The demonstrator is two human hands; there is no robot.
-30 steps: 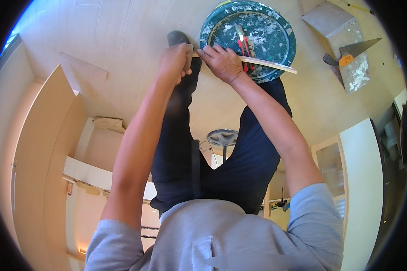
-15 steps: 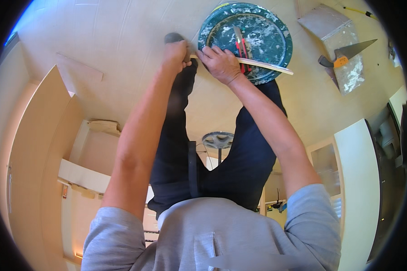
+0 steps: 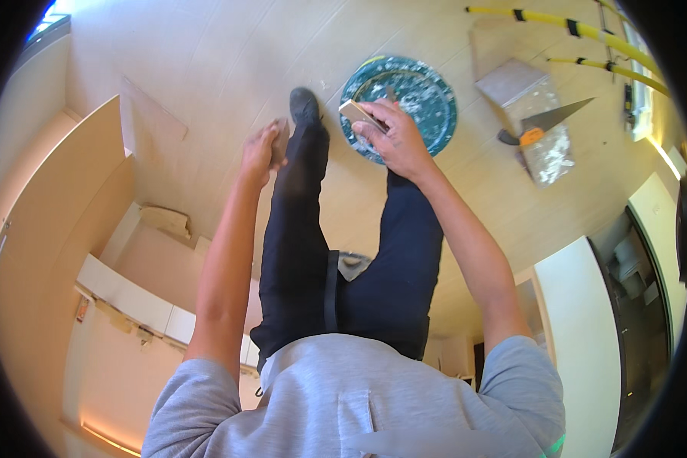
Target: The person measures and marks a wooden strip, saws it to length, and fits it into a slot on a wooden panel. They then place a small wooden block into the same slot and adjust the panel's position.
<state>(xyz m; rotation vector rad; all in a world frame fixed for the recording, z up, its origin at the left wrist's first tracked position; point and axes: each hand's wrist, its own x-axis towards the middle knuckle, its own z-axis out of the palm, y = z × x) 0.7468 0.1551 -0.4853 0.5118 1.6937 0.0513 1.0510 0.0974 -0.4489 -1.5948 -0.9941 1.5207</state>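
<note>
Right hand gripping a pale narrow strip at upper centre of the frame, left hand curled around a flat brownish block slightly left, white-spattered round green lid beyond, handsaw upper right.

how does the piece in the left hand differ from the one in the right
The brown piece in the left hand looks duller and darker than the pale piece in the right hand. In view, the brown piece is beside the dark trouser leg, while the pale piece overlaps the green round tub. Both are partly covered by fingers.
</note>
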